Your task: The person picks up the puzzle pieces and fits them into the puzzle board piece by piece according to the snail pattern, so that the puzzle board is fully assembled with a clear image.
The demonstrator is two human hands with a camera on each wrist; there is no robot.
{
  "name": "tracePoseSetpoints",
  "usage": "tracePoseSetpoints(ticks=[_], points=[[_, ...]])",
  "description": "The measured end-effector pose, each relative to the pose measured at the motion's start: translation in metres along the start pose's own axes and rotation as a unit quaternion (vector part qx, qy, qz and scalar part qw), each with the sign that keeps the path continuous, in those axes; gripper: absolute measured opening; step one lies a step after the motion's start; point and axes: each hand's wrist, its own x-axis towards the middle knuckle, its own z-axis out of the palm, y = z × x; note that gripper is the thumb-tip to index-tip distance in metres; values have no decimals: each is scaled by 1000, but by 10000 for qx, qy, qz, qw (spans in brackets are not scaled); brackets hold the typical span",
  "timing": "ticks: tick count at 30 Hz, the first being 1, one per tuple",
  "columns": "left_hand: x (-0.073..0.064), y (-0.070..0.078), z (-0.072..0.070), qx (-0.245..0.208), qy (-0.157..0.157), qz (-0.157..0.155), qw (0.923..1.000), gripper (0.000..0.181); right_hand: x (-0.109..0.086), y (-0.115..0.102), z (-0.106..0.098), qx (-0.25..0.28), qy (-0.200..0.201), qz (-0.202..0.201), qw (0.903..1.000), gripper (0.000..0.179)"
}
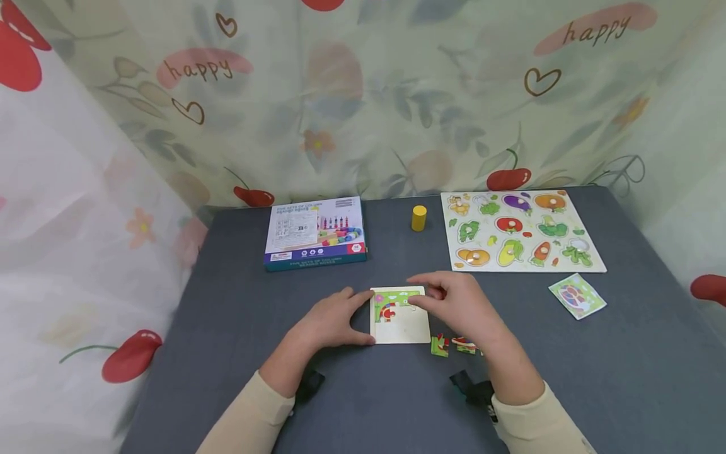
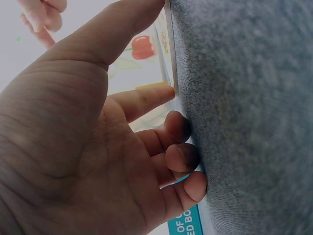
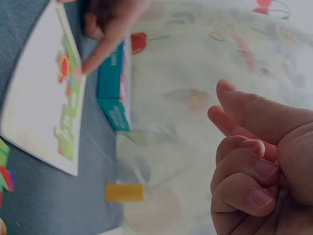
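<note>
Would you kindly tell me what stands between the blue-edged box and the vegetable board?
In the head view, a yellow cylinder stands between the box and the vegetable board, nearer the board.

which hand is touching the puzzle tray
The left hand: its thumb and index finger meet the left side of the tray. The right hand hangs in the air, clear of it.

The right wrist partly hides loose puzzle pieces (one shows barely an edge).
</note>
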Motion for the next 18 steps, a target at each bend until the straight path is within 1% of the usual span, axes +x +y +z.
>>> tracePoseSetpoints(ticks=[4, 10, 14, 18], points=[[0, -1, 0, 1, 18, 10, 10000, 96, -6, -1, -11, 13, 120, -31, 9999, 30], [-1, -1, 0, -23, 70, 45, 10000, 95, -13, 2, -26, 87, 225, 114, 9996, 32], [-2, -1, 0, -9, 72, 57, 10000, 95, -16, 10, -35, 149, 257, 311, 9991, 37], [-1, 0, 0, -49, 61, 64, 9999, 95, -19, 22, -45, 104, 324, 460, 9984, 38]])
